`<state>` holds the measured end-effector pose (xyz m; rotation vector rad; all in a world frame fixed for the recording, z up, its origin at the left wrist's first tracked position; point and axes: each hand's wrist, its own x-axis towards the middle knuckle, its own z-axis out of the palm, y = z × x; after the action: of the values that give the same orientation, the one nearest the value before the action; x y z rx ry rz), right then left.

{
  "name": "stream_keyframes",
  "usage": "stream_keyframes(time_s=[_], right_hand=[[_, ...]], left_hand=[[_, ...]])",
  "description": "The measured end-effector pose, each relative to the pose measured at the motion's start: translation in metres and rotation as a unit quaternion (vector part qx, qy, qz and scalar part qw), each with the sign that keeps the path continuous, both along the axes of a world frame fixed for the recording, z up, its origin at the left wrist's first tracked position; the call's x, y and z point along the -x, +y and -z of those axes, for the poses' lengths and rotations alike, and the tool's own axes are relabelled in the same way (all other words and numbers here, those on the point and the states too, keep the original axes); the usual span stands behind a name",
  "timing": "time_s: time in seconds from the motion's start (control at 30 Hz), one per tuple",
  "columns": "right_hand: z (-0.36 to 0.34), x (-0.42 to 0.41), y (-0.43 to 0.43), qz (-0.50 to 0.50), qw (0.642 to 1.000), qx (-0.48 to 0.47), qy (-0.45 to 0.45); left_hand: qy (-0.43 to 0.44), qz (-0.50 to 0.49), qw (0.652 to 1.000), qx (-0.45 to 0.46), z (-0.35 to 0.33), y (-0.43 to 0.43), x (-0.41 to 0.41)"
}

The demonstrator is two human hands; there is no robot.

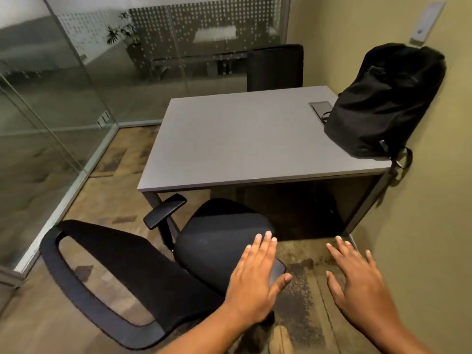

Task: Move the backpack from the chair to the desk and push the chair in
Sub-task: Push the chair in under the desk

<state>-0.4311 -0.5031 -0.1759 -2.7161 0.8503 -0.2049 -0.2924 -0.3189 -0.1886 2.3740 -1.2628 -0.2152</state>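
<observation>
Backpack (383, 103) stands on the tabletop (242, 139) at its far right corner, leaning on the wall; that step appears done. Chair (219, 241) sits pulled out, turned sideways, backrest to the left. Left hand (255, 282) hovers over the seat's near edge, fingers apart, empty. Right hand (362, 290) open, clear of the chair, so the left is nearer.

A small office corner. On the right stands an olive-green wall (421, 238) with a pale plate (429, 20) fixed high up. Glass partitions (63, 80) close the left and far sides, the far pane frosted with rows of small white marks. Beyond the glass, a potted plant (125, 34) shows dimly. The floor (107, 159) is mottled brown carpet. A second dark chair (275, 67) stands at the far side. The light is subdued and even.
</observation>
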Motion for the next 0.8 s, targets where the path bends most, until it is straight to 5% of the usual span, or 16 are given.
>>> stream_keyframes(time_s=[0.37,0.8], right_hand=[[-0.052,0.000,0.152,0.000,0.997,-0.030,-0.067],[-0.059,-0.118,0.329,0.051,0.991,-0.035,-0.119]], left_hand=[[-0.066,0.010,0.990,0.125,-0.081,0.140,-0.001],[-0.097,0.005,0.990,0.107,-0.074,0.319,-0.192]])
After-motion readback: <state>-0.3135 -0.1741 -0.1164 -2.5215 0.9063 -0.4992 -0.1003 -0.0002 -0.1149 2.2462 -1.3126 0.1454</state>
